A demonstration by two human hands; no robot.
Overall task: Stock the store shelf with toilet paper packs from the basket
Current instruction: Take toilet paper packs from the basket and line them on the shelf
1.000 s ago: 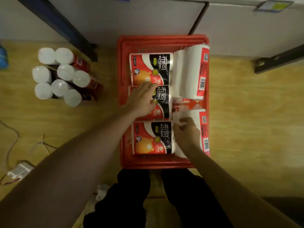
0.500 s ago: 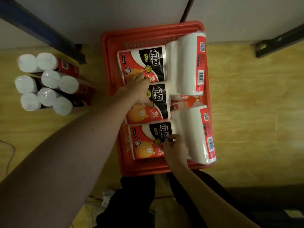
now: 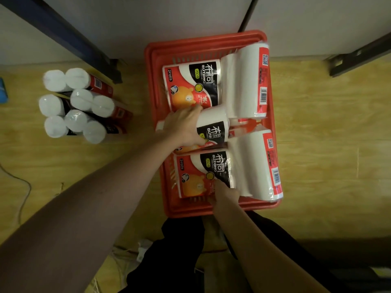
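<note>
Tilting up now: left hand point(image 3: 186, 127) has rolled the middle pack point(image 3: 213, 130) off its neighbours and grips it, so it's lifting out; right hand point(image 3: 225, 194) pinches the near pack point(image 3: 203, 176) in the basket point(image 3: 203, 39).

Dim room, yellowish wood-grain floor point(image 3: 317, 144).
Pale wall panels point(image 3: 148, 24) along the top, crossed by a dark blue slanted post point(image 3: 69, 37) and a dark bracket point(image 3: 359, 56); thin cable point(image 3: 23, 187) trailing at left.

The left hand point(image 3: 183, 125) closed around the middle red-and-black toilet paper pack point(image 3: 212, 129) and tilted it up; the right hand point(image 3: 225, 194) slid to the near pack's point(image 3: 203, 176) bottom corner.
</note>
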